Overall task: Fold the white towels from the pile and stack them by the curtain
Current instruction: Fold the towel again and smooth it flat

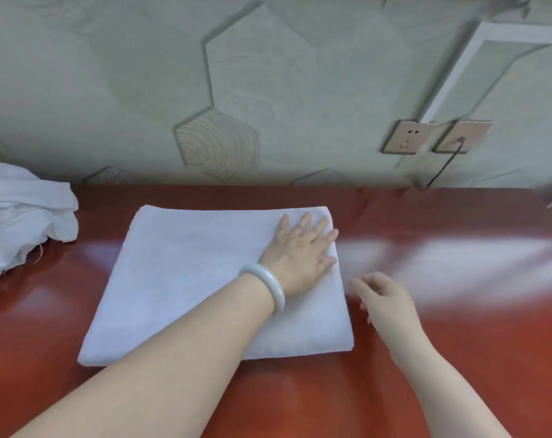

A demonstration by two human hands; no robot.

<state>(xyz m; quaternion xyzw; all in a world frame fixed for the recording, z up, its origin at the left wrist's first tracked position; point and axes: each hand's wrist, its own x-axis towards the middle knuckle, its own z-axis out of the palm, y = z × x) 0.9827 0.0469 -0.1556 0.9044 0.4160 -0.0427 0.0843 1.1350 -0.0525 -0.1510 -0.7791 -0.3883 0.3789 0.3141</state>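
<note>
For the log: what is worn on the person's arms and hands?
No sleeves or gloves show; both forearms are bare. The left hand has a smooth, pale whitish bangle round its wrist. The right hand and wrist wear nothing. No rings show.

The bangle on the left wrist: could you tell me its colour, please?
The bangle is milky white; head view.

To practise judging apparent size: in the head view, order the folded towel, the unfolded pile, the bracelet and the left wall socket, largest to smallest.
1. folded towel
2. unfolded pile, cut off by the frame edge
3. bracelet and left wall socket look alike; the bracelet is nearer, so unranked
</note>
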